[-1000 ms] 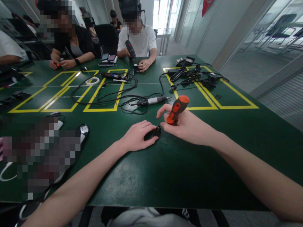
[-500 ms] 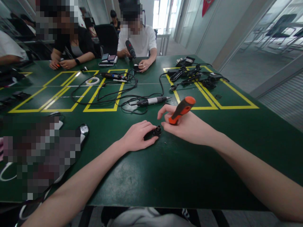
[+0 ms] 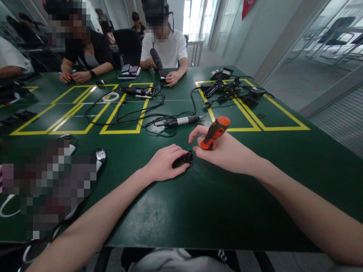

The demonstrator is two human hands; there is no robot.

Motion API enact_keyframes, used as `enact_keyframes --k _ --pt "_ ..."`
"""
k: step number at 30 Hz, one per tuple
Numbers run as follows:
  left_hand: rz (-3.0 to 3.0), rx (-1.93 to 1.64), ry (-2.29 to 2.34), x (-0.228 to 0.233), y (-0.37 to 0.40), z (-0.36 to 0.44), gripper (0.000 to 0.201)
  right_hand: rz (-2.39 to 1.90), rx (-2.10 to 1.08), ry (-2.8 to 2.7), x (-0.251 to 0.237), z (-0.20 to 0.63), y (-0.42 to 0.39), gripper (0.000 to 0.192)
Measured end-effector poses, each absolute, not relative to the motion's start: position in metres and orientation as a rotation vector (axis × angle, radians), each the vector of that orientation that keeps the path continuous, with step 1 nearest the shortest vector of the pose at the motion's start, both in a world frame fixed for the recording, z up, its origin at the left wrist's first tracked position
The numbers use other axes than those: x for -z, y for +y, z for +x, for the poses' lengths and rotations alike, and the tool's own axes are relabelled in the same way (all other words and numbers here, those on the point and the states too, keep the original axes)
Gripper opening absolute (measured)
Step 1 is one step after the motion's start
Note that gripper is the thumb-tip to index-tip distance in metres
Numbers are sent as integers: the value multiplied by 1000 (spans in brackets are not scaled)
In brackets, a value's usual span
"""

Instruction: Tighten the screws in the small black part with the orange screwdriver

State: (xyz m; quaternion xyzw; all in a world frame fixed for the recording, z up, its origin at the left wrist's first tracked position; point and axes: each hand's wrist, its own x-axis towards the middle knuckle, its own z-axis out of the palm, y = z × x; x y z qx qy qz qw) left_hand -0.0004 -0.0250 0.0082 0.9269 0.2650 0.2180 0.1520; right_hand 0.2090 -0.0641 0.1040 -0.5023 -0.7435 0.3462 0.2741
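My left hand (image 3: 167, 163) rests on the green table with thumb and fingers closed round a small black part (image 3: 187, 157), which has a short round post standing up from it. Much of that part is covered by the hand. Just to its right, my right hand (image 3: 218, 151) holds a screwdriver (image 3: 216, 132) with an orange and black handle, tilted so its butt end points up and to the right. The fingers hide the screwdriver's shaft and tip. A tiny screw-like piece (image 3: 198, 171) lies on the table below the two hands.
Beyond my hands lies a grey and black electric screwdriver (image 3: 183, 121) with its cable. Tangled black cables (image 3: 232, 88) sit at the back right, among yellow tape outlines (image 3: 120, 133). Across the table a co-worker (image 3: 166, 49) holds a power driver (image 3: 156, 58). A white tape roll (image 3: 110, 97) lies back left.
The screwdriver's handle has shifted slightly left and down in my right hand. My left hand and the black part stay in place.
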Motion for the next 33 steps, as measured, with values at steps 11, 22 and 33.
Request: enact_keyframes --k 11,22,33 --pt "2675 -626 753 -6 -24 -1 25 -1311 -830 -2072 -101 209 -62 15" --pt "2677 -638 735 -6 -24 -1 24 -1292 -849 -2098 -99 208 -60 12" --pt "2675 -649 741 -7 -24 0 24 -1304 -824 -2049 -100 209 -62 12"
